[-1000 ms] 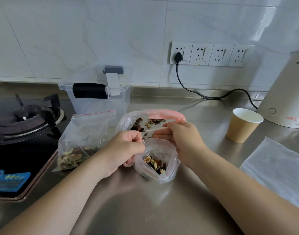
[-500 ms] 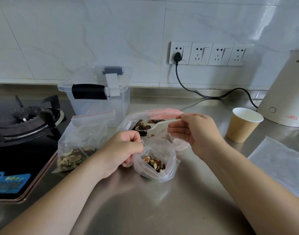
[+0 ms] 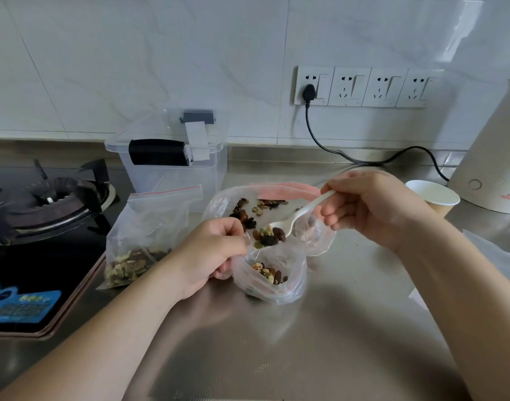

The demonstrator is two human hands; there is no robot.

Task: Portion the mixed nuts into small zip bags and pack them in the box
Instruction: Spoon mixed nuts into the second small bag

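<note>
Over on the far left sits a black gas hob [image 3: 42, 198], and just right of it a filled clear zip bag with a red strip [image 3: 143, 241] leans on the steel counter [image 3: 305, 342], so by my count one portion of nuts is bagged already. Behind it is the clear plastic storage box with the black latch [image 3: 172, 160], lid on, and I can't see any bags packed inside yet, so the boxing up looks undone.

Moving to the middle, the left hand [image 3: 210, 256] is curled over, pinching the near-left rim of a small clear zip bag [image 3: 272, 273] to keep its mouth open. That one has only a thin layer of nuts at the bottom, so it probably needs a few more scoops before sealing.

Right above its mouth hangs a white plastic spoon [image 3: 294, 218] heaped with mixed nuts and raisins, bowl end low and handle rising to the right. Behind it lies the big clear supply bag with the pink strip [image 3: 276, 204], open, with loose nuts left inside, so there's more to portion.

The right hand [image 3: 372, 209] grips the spoon's handle between thumb and curled fingers, wrist raised, forearm coming in from the near right. Further right is a brown paper cup [image 3: 433, 198] beside a cream electric kettle [image 3: 496, 163].
</note>
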